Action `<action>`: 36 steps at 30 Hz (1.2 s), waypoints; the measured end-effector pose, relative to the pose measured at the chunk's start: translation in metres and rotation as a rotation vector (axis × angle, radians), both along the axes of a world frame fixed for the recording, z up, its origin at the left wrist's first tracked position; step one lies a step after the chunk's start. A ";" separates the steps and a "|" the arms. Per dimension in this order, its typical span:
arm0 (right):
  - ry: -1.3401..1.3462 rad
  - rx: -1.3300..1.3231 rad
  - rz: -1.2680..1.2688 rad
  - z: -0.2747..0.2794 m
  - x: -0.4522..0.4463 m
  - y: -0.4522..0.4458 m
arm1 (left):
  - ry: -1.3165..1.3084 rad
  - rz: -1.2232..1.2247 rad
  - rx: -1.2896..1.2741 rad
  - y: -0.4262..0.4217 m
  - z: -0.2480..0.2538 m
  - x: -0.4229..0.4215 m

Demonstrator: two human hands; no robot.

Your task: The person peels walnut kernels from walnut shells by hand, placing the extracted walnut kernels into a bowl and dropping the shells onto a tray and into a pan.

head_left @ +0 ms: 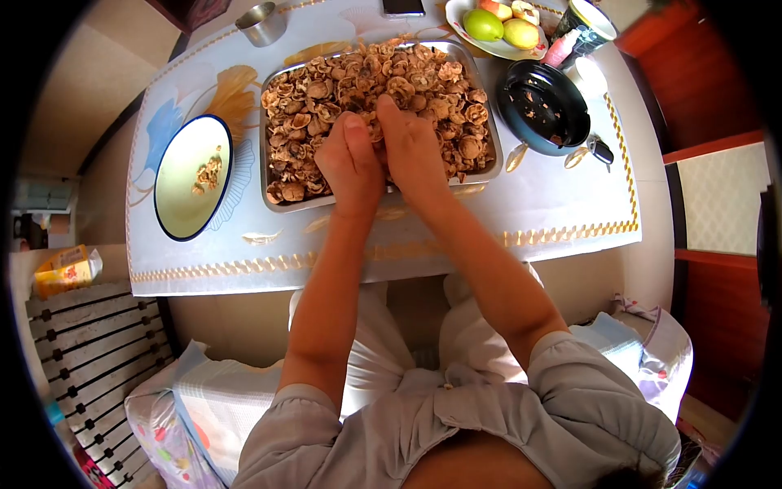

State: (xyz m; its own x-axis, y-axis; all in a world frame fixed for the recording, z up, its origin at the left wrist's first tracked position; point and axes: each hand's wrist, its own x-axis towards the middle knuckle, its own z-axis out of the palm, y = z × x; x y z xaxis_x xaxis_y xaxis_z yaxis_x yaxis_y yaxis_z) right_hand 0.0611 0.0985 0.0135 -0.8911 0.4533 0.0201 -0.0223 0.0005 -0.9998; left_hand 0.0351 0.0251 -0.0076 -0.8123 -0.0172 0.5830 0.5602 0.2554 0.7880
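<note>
Both my hands are together over the near middle of a metal tray (269, 175) heaped with walnut shells (305, 102). My left hand (352, 163) is closed, its thumb on top and pointing away from me. Beside it my right hand (413, 151) is closed too, its thumb stretched forward. The fingers curl under, so whatever lies between them is hidden; the kind of piece cannot be made out. A pale enamel bowl with a dark blue rim (169, 151) stands to the left, with a few walnut kernel pieces (208, 173) in it.
Right of the tray is a black round ashtray (521, 134) with crumbs, and a dark key-like object (601, 151) near it. Behind are a plate of fruit (468, 37), a patterned cup (588, 24) and a pink bottle (562, 50). A metal cup (261, 26) stands at the back left.
</note>
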 end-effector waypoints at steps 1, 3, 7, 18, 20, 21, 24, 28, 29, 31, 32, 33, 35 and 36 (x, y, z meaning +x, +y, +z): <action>0.015 -0.068 0.032 0.001 0.000 0.000 | -0.060 -0.006 0.021 -0.001 -0.002 -0.002; 0.045 -0.205 0.093 0.004 0.001 0.005 | -0.209 -0.056 0.099 -0.003 0.000 -0.005; 0.248 0.069 0.123 0.009 0.000 0.013 | -0.460 -0.240 0.209 -0.009 0.014 -0.006; 0.468 0.755 0.061 -0.001 -0.003 0.027 | -0.763 -0.617 0.530 -0.020 0.025 -0.010; 0.521 0.783 0.052 -0.006 -0.007 0.029 | -0.770 -0.642 0.513 -0.023 0.021 -0.012; 0.546 0.798 0.049 -0.007 -0.008 0.029 | -0.763 -0.623 0.446 -0.024 0.019 -0.014; 0.429 0.780 0.066 -0.005 -0.003 0.029 | -0.745 -0.586 0.345 -0.023 0.015 -0.017; 0.414 0.753 0.080 -0.005 -0.004 0.027 | -0.725 -0.598 0.373 -0.024 0.011 -0.018; 0.375 0.714 0.105 -0.002 -0.002 0.027 | -0.717 -0.602 0.353 -0.025 0.010 -0.019; 0.337 0.637 0.146 0.000 0.000 0.029 | -0.642 -0.548 0.262 -0.025 0.013 -0.017; 0.338 0.598 0.164 -0.001 0.000 0.030 | -0.604 -0.521 0.217 -0.025 0.014 -0.016; 0.339 0.559 0.183 -0.002 -0.001 0.030 | -0.555 -0.512 0.210 -0.023 0.012 -0.017; 0.252 0.447 0.220 0.000 -0.001 0.035 | -0.456 -0.493 0.197 -0.020 0.006 -0.019; 0.208 0.391 0.238 0.002 -0.001 0.037 | -0.302 -0.432 0.025 -0.021 0.004 -0.019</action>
